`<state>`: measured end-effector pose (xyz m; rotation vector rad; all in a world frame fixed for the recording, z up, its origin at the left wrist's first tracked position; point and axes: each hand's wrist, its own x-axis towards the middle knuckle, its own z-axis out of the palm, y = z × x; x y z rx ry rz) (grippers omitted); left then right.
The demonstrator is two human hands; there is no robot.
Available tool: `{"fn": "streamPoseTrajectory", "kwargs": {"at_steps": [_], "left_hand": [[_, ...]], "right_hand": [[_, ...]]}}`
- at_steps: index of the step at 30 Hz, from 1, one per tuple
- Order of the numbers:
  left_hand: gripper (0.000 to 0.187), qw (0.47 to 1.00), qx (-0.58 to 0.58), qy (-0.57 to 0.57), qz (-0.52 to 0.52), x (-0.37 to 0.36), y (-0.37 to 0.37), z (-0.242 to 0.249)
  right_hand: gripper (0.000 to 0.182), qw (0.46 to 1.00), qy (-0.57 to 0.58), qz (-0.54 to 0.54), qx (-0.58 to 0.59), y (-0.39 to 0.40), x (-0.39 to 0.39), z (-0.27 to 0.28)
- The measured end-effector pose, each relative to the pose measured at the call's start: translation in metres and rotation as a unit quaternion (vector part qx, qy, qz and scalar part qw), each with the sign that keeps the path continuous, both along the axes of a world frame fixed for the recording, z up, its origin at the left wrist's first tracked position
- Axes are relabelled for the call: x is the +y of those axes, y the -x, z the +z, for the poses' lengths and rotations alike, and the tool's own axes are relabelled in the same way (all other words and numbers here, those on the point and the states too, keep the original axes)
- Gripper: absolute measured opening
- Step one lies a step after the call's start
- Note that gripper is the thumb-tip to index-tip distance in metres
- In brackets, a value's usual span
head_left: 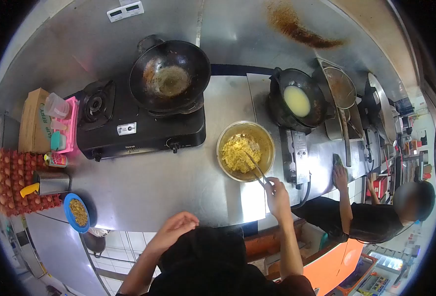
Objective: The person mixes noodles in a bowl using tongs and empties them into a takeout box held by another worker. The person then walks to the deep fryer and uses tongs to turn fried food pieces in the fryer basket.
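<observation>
My right hand [278,200] grips metal tongs [260,173] whose tips reach down into a steel bowl [268,139]. Yellow, crumbly food [240,153] fills the bottom of that bowl, which stands on the steel counter. My left hand [176,229] hovers in front of my body near the counter's front edge, holding nothing, its fingers loosely stretched out.
A black wok [151,96] sits on the gas stove [144,130]. Right of the bowl is another dark pan [312,91] with pale yellow liquid. Egg trays [11,185] and a blue bowl [70,219] stand left. A co-worker [375,219] wipes the counter at right.
</observation>
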<state>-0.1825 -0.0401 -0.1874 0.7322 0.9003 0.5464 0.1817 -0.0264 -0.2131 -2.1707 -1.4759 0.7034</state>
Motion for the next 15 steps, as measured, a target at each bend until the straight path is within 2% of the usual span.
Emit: {"fn": "streamPoseTrajectory", "kwargs": {"at_steps": [1, 2, 6, 9, 10, 11, 12, 14, 15], "left_hand": [[0.025, 0.999, 0.0, 0.023, -0.024, -0.006, -0.005, -0.022], [0.026, 0.998, -0.001, 0.045, -0.046, -0.007, -0.012, -0.042], [0.022, 0.995, -0.003, 0.082, -0.061, -0.001, -0.048, -0.105], [0.027, 0.996, 0.024, 0.085, -0.015, 0.008, -0.082, -0.132], [0.032, 0.996, 0.014, 0.082, 0.033, 0.015, -0.094, -0.135], [0.038, 0.994, 0.004, 0.078, 0.08, 0.023, -0.106, -0.139], [0.038, 0.994, 0.004, 0.078, 0.079, 0.03, -0.121, -0.147], [0.05, 0.984, 0.016, 0.056, 0.167, 0.041, -0.149, -0.162], [0.05, 0.985, 0.015, 0.054, 0.164, 0.048, -0.16, -0.166]], "right_hand": [[0.032, 1.0, -0.006, -0.01, 0.005, -0.004, -0.002, 0.006], [0.035, 0.998, 0.056, 0.004, -0.043, -0.006, 0.0, 0.024], [0.037, 0.992, 0.064, 0.026, -0.102, -0.023, 0.007, 0.034], [0.045, 0.999, 0.016, 0.006, -0.04, -0.02, 0.008, 0.045], [0.047, 0.996, 0.092, 0.002, 0.004, -0.004, 0.015, 0.065], [0.047, 0.996, 0.092, 0.002, 0.004, 0.002, 0.016, 0.056], [0.047, 0.996, 0.081, 0.036, 0.02, 0.006, 0.017, 0.038], [0.045, 0.994, 0.061, 0.08, 0.041, 0.011, 0.019, 0.001], [0.041, 0.994, 0.063, 0.082, 0.025, 0.012, 0.021, -0.014]]}}
